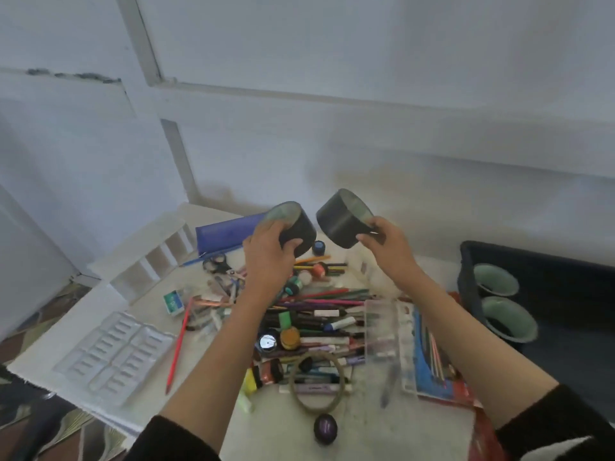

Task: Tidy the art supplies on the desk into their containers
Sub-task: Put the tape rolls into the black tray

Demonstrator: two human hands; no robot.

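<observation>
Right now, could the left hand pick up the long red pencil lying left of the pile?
Probably not yet: the left hand grips a dark cup, so it is full. The red pencil itself lies in the open along most of its length, with nothing over it.

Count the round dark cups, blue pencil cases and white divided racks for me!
Round dark cups: 4
Blue pencil case: 1
White divided rack: 1
Total: 6
</observation>
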